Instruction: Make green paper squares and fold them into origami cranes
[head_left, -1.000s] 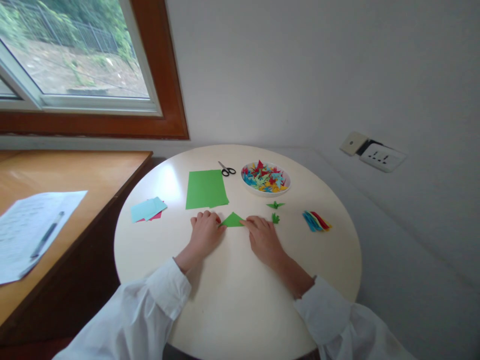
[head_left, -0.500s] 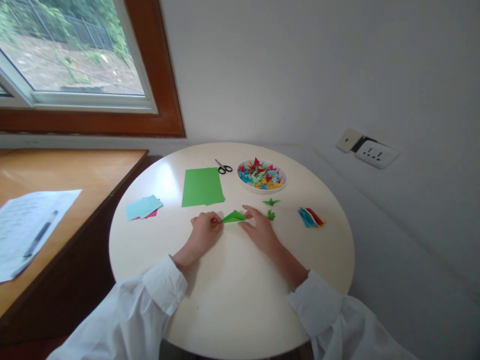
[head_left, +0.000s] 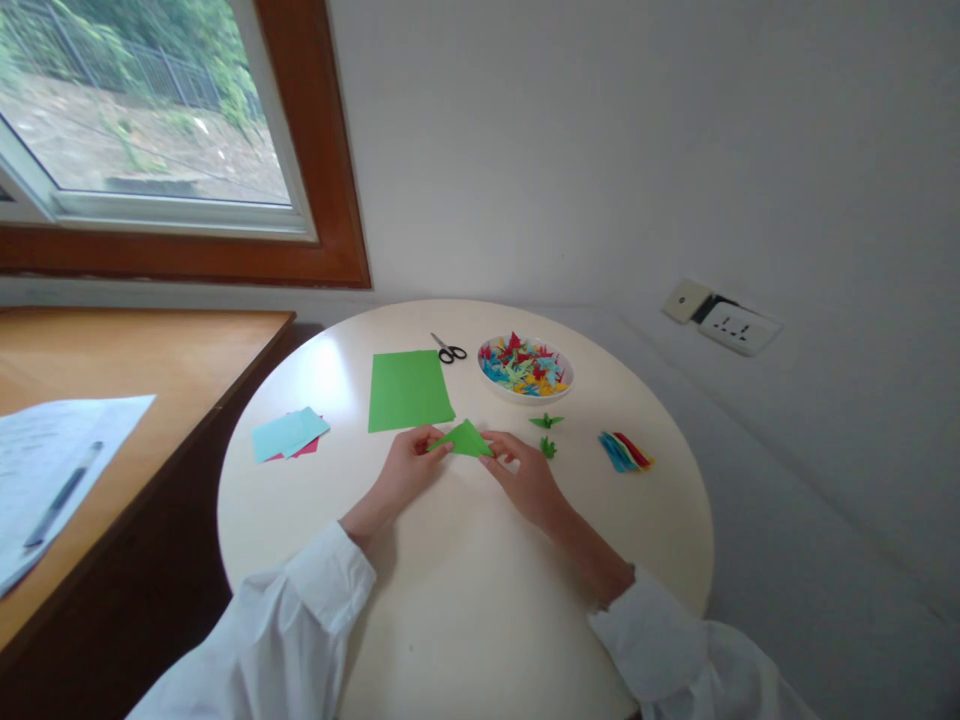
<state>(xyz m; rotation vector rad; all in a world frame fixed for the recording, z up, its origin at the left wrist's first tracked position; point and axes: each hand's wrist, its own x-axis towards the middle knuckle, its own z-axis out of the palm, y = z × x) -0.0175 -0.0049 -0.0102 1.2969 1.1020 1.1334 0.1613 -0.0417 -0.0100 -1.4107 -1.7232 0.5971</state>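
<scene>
A small green paper folded into a triangle [head_left: 465, 439] is held just above the round white table [head_left: 465, 600]. My left hand [head_left: 409, 468] pinches its left corner and my right hand [head_left: 523, 473] pinches its right corner. Just beyond the hands lies a flat green sheet [head_left: 409, 390]. Two small green folded cranes [head_left: 547, 421] [head_left: 548, 447] lie to the right of my right hand.
A white bowl [head_left: 525, 390] of several coloured paper cranes and black scissors [head_left: 451, 351] sit at the back. Blue and red paper squares [head_left: 289, 435] lie left, coloured strips [head_left: 626, 450] right. A wooden desk [head_left: 150, 360] with papers and a pen [head_left: 52, 495] stands to the left.
The green triangle lay flat under my fingers a second ago; both hands have since lifted and turned it, now pinching it by its two corners.
</scene>
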